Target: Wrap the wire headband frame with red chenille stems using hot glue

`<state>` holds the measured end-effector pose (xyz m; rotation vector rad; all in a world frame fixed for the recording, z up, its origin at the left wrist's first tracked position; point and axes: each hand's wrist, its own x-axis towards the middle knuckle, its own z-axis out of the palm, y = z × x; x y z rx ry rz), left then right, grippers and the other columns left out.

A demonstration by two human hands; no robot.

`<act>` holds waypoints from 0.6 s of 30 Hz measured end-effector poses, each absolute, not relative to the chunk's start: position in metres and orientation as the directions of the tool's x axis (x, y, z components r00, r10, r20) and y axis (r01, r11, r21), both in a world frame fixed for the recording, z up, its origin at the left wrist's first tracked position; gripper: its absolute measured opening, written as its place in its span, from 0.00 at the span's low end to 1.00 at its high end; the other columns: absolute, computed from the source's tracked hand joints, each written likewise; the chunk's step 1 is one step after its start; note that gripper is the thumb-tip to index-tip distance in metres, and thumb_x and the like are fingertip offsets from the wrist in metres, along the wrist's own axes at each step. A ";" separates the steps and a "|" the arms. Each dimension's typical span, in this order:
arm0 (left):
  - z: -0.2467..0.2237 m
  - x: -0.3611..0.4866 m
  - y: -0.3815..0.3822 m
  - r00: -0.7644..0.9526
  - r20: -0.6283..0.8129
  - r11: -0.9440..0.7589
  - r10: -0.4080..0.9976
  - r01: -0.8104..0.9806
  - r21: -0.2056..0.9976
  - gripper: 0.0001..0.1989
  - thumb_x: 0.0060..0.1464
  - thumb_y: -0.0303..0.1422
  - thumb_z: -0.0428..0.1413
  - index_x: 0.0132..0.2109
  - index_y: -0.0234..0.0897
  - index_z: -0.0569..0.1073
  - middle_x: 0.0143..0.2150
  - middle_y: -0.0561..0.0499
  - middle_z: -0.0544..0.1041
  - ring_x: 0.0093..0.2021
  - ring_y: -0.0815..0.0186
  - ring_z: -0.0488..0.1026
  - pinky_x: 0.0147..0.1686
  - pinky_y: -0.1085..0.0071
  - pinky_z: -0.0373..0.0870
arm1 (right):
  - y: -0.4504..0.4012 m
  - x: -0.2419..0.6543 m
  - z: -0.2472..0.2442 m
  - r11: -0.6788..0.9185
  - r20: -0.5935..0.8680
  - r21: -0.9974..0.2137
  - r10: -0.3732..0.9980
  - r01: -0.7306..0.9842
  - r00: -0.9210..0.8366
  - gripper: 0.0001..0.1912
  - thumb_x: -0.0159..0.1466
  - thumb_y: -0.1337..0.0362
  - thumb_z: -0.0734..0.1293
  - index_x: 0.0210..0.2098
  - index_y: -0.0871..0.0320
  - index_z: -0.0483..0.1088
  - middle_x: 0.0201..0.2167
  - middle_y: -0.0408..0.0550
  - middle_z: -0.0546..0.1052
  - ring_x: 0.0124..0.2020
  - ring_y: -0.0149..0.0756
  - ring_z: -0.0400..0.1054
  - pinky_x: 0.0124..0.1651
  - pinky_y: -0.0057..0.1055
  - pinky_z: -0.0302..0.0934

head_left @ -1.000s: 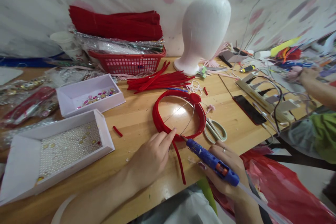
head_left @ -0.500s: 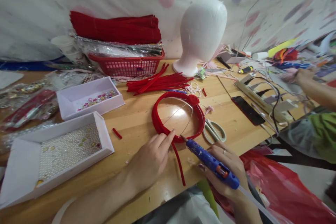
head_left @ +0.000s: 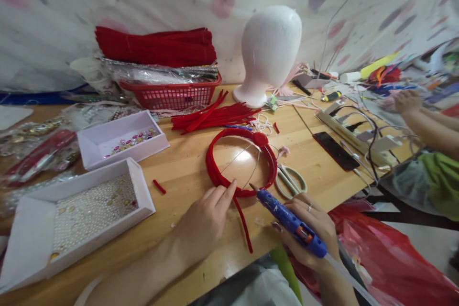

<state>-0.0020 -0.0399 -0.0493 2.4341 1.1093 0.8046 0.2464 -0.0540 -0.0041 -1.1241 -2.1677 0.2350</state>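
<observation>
The left hand (head_left: 206, 213) lies palm down, index finger (head_left: 226, 196) extended, forearm (head_left: 154, 258) slanting in from lower left; the right hand (head_left: 321, 224) curls in a grip, thumb leftmost

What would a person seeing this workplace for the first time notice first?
Probably the large white mannequin head, standing at the back of the table. Next, the red ring in the middle: the left hand touches its near edge, and the right hand holds a blue glue gun whose tip is close to it. Further back, left of the head, a pile of red strips rises above a red basket.
</observation>
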 end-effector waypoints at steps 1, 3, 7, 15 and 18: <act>-0.049 -0.002 -0.040 0.532 0.352 -0.634 0.770 0.575 0.518 0.32 0.59 0.17 0.43 0.69 0.32 0.50 0.49 0.40 0.75 0.48 0.57 0.73 0.48 0.58 0.77 | -0.054 0.247 -0.004 0.608 0.473 -0.443 0.783 0.658 -0.404 0.06 0.56 0.69 0.70 0.31 0.55 0.68 0.22 0.42 0.69 0.25 0.36 0.62 0.27 0.32 0.57; -0.049 -0.001 -0.040 0.530 0.350 -0.632 0.772 0.581 0.514 0.32 0.59 0.17 0.43 0.69 0.32 0.50 0.49 0.40 0.75 0.48 0.57 0.73 0.48 0.58 0.77 | -0.053 0.247 -0.002 0.610 0.453 -0.457 0.786 0.647 -0.421 0.05 0.57 0.68 0.70 0.30 0.55 0.68 0.21 0.42 0.69 0.24 0.35 0.62 0.27 0.32 0.57; -0.050 -0.001 -0.040 0.530 0.359 -0.638 0.768 0.588 0.497 0.32 0.60 0.17 0.43 0.69 0.32 0.49 0.49 0.40 0.75 0.48 0.57 0.73 0.49 0.58 0.77 | -0.053 0.244 0.005 0.602 0.480 -0.553 0.795 0.576 -0.371 0.06 0.60 0.64 0.68 0.28 0.55 0.67 0.21 0.42 0.69 0.23 0.35 0.63 0.26 0.31 0.59; -0.050 -0.002 -0.039 0.531 0.377 -0.650 0.759 0.586 0.484 0.35 0.60 0.17 0.42 0.72 0.36 0.45 0.48 0.42 0.75 0.47 0.58 0.74 0.48 0.57 0.77 | -0.055 0.269 0.004 0.354 0.534 -0.556 0.846 0.752 -0.004 0.06 0.62 0.59 0.68 0.32 0.54 0.74 0.26 0.46 0.76 0.26 0.38 0.69 0.30 0.34 0.63; -0.051 -0.002 -0.040 0.521 0.381 -0.644 0.764 0.584 0.493 0.35 0.60 0.17 0.42 0.72 0.36 0.46 0.48 0.42 0.75 0.48 0.58 0.74 0.48 0.57 0.77 | -0.041 0.288 -0.002 0.019 0.445 -0.662 0.814 0.749 0.373 0.17 0.62 0.49 0.67 0.32 0.57 0.76 0.25 0.49 0.76 0.23 0.38 0.69 0.25 0.32 0.63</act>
